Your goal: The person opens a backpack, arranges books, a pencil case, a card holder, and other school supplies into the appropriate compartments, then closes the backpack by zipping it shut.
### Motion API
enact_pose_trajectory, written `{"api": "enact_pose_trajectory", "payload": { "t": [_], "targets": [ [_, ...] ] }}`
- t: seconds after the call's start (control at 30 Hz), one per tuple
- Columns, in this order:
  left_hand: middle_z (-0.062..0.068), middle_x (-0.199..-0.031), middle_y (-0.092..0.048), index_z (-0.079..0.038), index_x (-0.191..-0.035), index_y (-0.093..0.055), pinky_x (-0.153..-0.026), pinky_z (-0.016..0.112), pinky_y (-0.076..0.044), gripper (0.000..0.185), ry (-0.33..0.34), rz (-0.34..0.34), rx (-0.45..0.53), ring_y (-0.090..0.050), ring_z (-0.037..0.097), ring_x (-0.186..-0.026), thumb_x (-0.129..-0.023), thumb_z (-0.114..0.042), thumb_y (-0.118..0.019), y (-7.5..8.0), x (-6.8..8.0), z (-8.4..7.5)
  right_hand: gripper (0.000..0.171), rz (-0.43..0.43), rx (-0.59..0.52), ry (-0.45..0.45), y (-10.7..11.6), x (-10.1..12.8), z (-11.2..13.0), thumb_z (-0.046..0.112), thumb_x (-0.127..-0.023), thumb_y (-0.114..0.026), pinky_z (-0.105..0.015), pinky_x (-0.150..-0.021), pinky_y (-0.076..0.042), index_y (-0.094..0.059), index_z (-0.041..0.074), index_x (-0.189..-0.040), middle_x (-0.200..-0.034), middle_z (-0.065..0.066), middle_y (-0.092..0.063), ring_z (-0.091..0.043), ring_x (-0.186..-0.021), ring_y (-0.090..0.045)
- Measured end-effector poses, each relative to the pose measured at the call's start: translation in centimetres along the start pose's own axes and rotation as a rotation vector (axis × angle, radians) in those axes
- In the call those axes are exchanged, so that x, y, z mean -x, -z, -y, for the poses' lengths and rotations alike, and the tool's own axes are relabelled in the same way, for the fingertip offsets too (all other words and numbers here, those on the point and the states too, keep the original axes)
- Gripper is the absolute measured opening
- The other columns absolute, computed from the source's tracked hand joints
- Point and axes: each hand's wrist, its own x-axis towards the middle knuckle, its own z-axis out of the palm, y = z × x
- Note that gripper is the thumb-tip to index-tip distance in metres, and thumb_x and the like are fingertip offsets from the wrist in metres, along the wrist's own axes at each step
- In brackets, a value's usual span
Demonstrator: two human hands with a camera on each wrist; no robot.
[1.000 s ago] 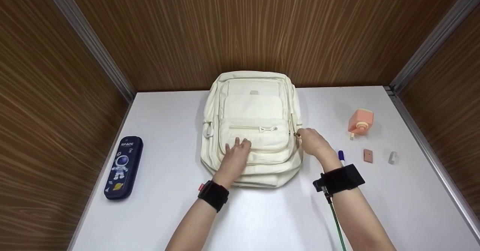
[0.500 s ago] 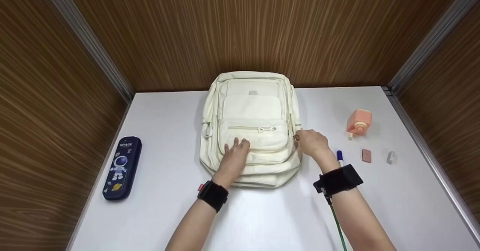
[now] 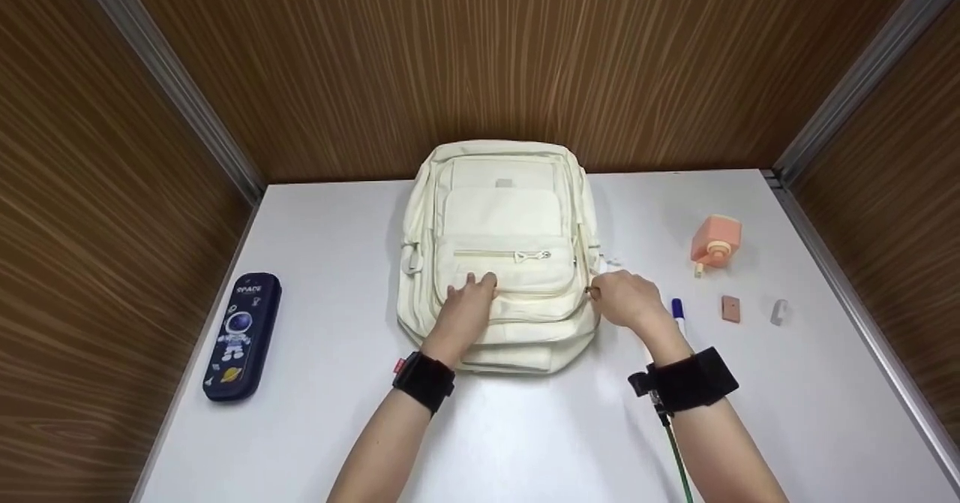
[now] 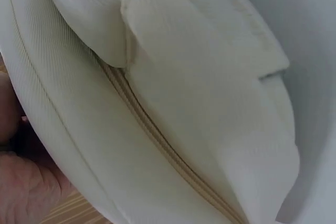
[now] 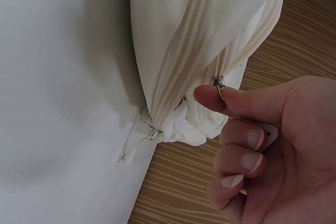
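Now we count one cream backpack (image 3: 501, 248) lying flat mid-table, our left hand (image 3: 465, 309) pressing its front pocket with fingers spread flat. Our right hand (image 3: 626, 299) pinches one zipper pull (image 5: 218, 83) at its right side. Beside it lie one pencil case (image 3: 241, 335), one orange bottle (image 3: 716, 242), one marker (image 3: 679, 310) and two small blocks (image 3: 730, 309).

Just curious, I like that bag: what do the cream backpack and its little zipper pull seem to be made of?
The backpack looks like matte woven fabric, perhaps nylon or canvas: fine ribbing shows close up. The zipper pull, pinched by the right hand, looks like metal, small, grey and shiny.
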Motion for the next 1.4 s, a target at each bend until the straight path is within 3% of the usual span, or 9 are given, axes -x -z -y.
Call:
{"api": "enact_pose_trajectory", "payload": {
  "t": [0.2,0.37,0.6,0.83,1.17,1.3,1.4],
  "targets": [
    [0.020,-0.113,-0.068,-0.005,-0.104,-0.051,-0.099,0.070,-0.031,0.011,0.010,0.000,0.004,-0.044,0.044,-0.130,-0.103,-0.013,-0.043,0.0,-0.2,-0.1,0.027,0.093,-0.082,0.068,0.5,1.1,1.0,0.010,-0.092,-0.059,-0.035,-0.051,-0.039,-0.059,0.014,-0.065,-0.063,0.001,-0.056,-0.017,-0.055,-0.049],
    [0.023,-0.116,-0.066,-0.004,-0.107,-0.052,-0.100,0.069,-0.031,0.017,0.005,-0.008,0.002,-0.044,0.044,-0.130,-0.104,-0.019,-0.043,-0.2,0.0,-0.2,0.030,0.087,-0.147,0.119,0.5,1.6,1.4,0.008,-0.090,-0.058,-0.029,-0.047,-0.034,-0.055,0.014,-0.060,-0.055,0.005,-0.047,-0.012,-0.049,-0.041],
    [0.027,-0.121,-0.062,-0.003,-0.107,-0.052,-0.098,0.070,-0.032,0.018,-0.008,-0.025,-0.009,-0.046,0.046,-0.128,-0.104,-0.018,-0.044,-0.4,0.0,-0.1,0.025,0.075,-0.258,0.229,0.6,1.8,3.1,0.008,-0.089,-0.060,-0.028,-0.048,-0.033,-0.065,0.010,-0.064,-0.054,0.009,-0.044,-0.008,-0.048,-0.038],
    [0.029,-0.120,-0.062,-0.003,-0.106,-0.053,-0.097,0.070,-0.034,0.018,-0.007,-0.033,-0.029,-0.048,0.046,-0.126,-0.104,-0.019,-0.045,-0.6,-0.1,-0.2,0.037,0.079,-0.284,0.288,0.3,1.9,5.3,0.010,-0.093,-0.058,-0.025,-0.047,-0.031,-0.050,0.018,-0.058,-0.053,0.011,-0.037,-0.006,-0.046,-0.034],
    [0.025,-0.117,-0.064,-0.003,-0.104,-0.056,-0.096,0.070,-0.034,0.016,-0.015,-0.066,-0.013,-0.047,0.044,-0.127,-0.101,-0.018,-0.052,-0.7,0.1,-0.2,0.041,0.069,-0.301,0.329,-0.6,1.5,7.3,0.011,-0.094,-0.059,-0.025,-0.046,-0.029,-0.043,0.019,-0.057,-0.052,0.011,-0.034,-0.005,-0.045,-0.033],
    [0.018,-0.109,-0.068,-0.004,-0.101,-0.061,-0.096,0.068,-0.036,0.011,-0.031,-0.110,-0.024,-0.051,0.040,-0.125,-0.097,-0.014,-0.061,-0.7,0.5,-0.5,0.040,0.077,-0.301,0.306,-0.8,1.6,7.3,0.013,-0.094,-0.059,-0.025,-0.045,-0.029,-0.045,0.020,-0.057,-0.052,0.012,-0.036,-0.005,-0.045,-0.034],
    [0.011,-0.099,-0.069,-0.006,-0.098,-0.065,-0.094,0.058,-0.045,0.006,-0.111,-0.199,-0.037,-0.062,0.032,-0.111,-0.093,-0.008,-0.065,-0.8,1.1,-0.9,0.038,0.080,-0.299,0.285,-0.9,1.8,7.2,0.016,-0.095,-0.060,-0.025,-0.045,-0.031,-0.050,0.019,-0.058,-0.052,0.012,-0.039,-0.005,-0.045,-0.036]
  ]
}}
